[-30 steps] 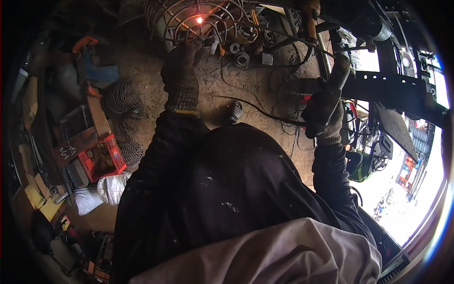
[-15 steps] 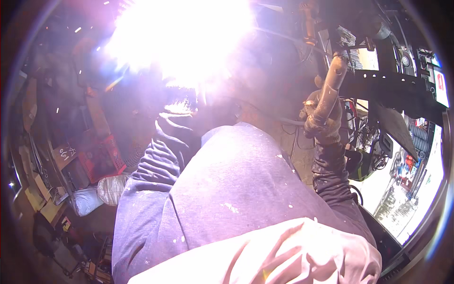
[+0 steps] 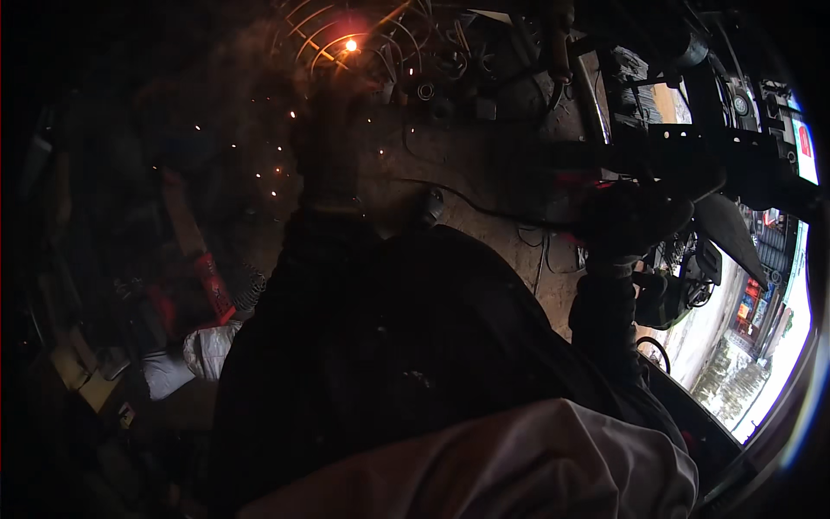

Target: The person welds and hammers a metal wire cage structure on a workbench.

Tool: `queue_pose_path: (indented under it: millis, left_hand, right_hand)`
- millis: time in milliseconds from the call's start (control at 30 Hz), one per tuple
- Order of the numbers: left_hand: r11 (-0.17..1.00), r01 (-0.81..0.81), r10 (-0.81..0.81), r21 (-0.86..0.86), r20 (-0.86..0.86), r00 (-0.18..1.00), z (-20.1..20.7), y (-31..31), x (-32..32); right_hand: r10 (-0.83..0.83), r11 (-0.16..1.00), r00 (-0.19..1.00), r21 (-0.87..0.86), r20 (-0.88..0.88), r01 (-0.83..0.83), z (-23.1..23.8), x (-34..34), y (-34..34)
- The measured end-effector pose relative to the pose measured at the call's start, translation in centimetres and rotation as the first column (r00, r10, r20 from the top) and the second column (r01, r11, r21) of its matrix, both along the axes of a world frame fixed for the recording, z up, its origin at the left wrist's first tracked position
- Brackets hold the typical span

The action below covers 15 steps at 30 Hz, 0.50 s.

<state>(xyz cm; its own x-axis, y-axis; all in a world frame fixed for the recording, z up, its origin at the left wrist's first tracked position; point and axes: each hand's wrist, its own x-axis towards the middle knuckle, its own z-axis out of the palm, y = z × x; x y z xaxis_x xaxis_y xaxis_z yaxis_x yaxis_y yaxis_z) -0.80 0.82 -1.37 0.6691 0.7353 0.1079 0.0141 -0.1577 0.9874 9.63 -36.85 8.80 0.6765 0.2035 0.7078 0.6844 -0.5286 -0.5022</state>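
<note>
A small orange-white glowing point (image 3: 350, 45) burns at the top of the head view, on a round wire grille (image 3: 316, 39). Sparks are scattered below it. My left hand (image 3: 328, 147), a dark shape beyond its sleeve, reaches up just under the glow. Its fingers, and anything in them, are lost in the dark. To the right, my gloved right hand (image 3: 618, 221) appears closed on something dark that I cannot make out. A thin black cable or rod (image 3: 484, 208) runs from the middle of the floor toward this hand.
A perforated dark metal beam (image 3: 718, 138) and a dark panel (image 3: 731, 238) stand close by my right hand. Red boxes (image 3: 212, 285), a coil spring (image 3: 251, 292) and pale bags (image 3: 207, 350) lie at left. Small round metal parts (image 3: 425, 91) lie on the floor beyond my knees.
The blinding white arc has shrunk to a small glow, and the scene has darkened. The tube-shaped piece that stood upright in my right hand no longer shows in that position.
</note>
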Motion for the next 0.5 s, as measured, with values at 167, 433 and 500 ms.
queue_pose_path:
  millis: [167,433,500]
  left_hand:
    - [0.681,0.085,0.109,0.728,-0.216,0.97,-1.2,0.9,-0.2]
    - [0.852,0.143,-0.006,-0.504,0.264,0.965,-1.5,0.4,0.6]
    - [0.819,0.172,-0.01,-0.548,0.286,0.958,-2.7,0.9,0.0]
  right_hand:
    - [-0.315,0.87,0.886,-0.271,0.34,0.413,2.9,1.1,-3.0]
    - [-0.346,0.477,0.776,-0.614,0.527,0.629,4.1,5.7,-14.9]
    - [-0.459,0.602,0.765,-0.476,0.451,0.642,5.1,6.7,-14.5]
